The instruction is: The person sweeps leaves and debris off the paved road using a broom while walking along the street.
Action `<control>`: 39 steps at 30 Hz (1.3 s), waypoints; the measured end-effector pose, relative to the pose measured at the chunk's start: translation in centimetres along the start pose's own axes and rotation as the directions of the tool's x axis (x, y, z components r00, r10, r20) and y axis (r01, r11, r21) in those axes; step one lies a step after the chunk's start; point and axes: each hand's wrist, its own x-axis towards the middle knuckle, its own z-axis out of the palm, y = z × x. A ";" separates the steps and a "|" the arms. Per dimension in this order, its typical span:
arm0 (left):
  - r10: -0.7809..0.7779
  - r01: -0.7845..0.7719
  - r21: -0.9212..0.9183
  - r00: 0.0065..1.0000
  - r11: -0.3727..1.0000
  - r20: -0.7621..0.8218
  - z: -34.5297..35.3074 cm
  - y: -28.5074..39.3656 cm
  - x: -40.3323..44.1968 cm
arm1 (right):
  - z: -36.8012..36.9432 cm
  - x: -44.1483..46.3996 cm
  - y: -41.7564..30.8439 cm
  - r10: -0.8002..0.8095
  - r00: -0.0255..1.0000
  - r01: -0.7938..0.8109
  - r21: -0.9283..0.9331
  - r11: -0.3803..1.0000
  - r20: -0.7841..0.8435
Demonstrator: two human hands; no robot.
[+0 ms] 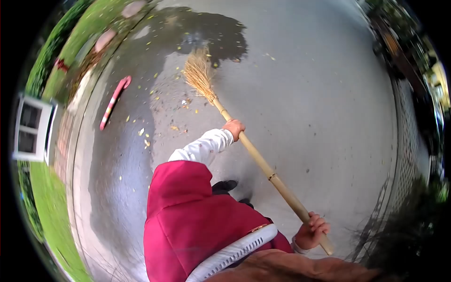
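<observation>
A long bamboo-handled broom [263,164] slants across the view, its straw bristles [199,74] at the upper middle, near the edge of a dark wet patch [216,35]. My left hand [233,129] is wrapped round the handle a short way below the bristles. Near the handle's lower end, at the bottom right, my right hand [312,230] grips it with curled fingers. Small leaves and bits of debris [174,128] lie on the grey pavement [329,117] to the left of the broom.
A red and white candy-cane ornament [112,104] lies on the pavement at the left. Beyond it run a curb [75,160], grass [49,197] and a white-framed window [32,128]. My dark shoes [224,186] show below. Lattice [408,136] lines the right edge.
</observation>
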 end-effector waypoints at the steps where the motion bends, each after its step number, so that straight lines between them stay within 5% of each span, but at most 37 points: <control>1: -0.081 0.081 -0.011 0.995 0.997 -0.063 -2.0 0.2 -0.8 | 0.0 2.0 -0.5 0.018 0.997 -0.021 0.043 0.999 0.081; 5: -0.393 0.396 -0.042 0.882 0.917 -0.259 -4.6 3.0 -7.2 | -0.5 12.8 -0.4 0.125 0.954 -0.177 0.172 0.969 0.273; 9: -0.697 0.723 -0.136 0.570 0.677 -0.435 -4.0 9.3 -17.9 | 4.2 21.5 4.0 0.298 0.696 -0.502 0.147 0.852 0.653; 13: -0.888 0.926 -0.133 0.287 0.353 -0.359 0.7 14.6 -29.6 | 13.5 18.2 12.5 0.445 0.262 -0.778 -0.086 0.622 0.856; 14: -0.936 0.962 -0.234 0.053 0.142 -0.349 4.4 15.5 -32.6 | 15.0 16.5 14.9 0.410 0.106 -0.820 -0.153 0.551 0.906; 16: -0.930 0.953 -0.301 -0.139 -0.033 -0.339 10.0 17.3 -37.9 | 17.8 12.7 18.5 0.374 -0.108 -0.837 -0.287 0.465 0.921; 19: -0.923 0.914 -0.375 -0.270 -0.157 -0.273 15.2 17.5 -40.5 | 21.1 9.8 22.9 0.307 -0.294 -0.845 -0.397 0.360 0.905; 21: -0.948 0.887 -0.366 -0.315 -0.280 -0.037 14.2 14.3 -37.9 | 23.1 11.0 25.4 0.372 -0.302 -0.843 -0.428 0.326 0.878; 25: -0.936 0.924 -0.382 -0.156 -0.025 -0.315 12.7 1.4 -28.4 | 25.8 19.1 28.4 0.458 0.021 -0.766 -0.280 0.579 0.889; 31: -0.857 0.854 -0.158 0.451 0.495 -0.249 -1.7 -19.4 -4.3 | 23.8 29.9 24.5 0.330 0.598 -0.418 -0.067 0.906 0.731; 34: -0.711 0.701 -0.179 0.614 0.691 -0.342 -6.4 -26.7 5.7 | 25.1 30.2 23.9 0.165 0.589 -0.060 -0.161 0.985 0.791; 37: -0.532 0.545 -0.128 0.697 0.829 -0.482 -12.6 -27.4 13.7 | 25.3 34.7 22.8 0.008 0.636 0.018 -0.025 1.000 0.772; 39: -0.469 0.516 -0.100 0.657 0.850 -0.590 -15.0 -23.7 17.1 | 23.1 41.5 19.4 0.066 0.647 -0.077 -0.021 0.997 0.760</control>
